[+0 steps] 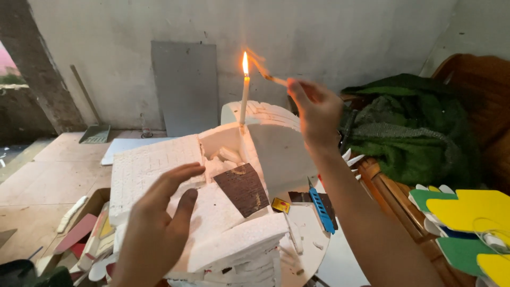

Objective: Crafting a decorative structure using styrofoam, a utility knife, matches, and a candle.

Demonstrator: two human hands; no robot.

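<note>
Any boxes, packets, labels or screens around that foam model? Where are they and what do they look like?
Small packet: flat, yellow with a red patch, lying on the white board right of the foam model, beside the blue knife; likely a matchbox.
Cardboard box: brown, open-topped, on the floor at lower left, holding coloured scraps.
No screens or signs show.

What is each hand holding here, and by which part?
The right hand pinches a burning matchstick by its unlit end, close to the lit candle. The left hand holds nothing; it hovers open by the white foam model.
</note>
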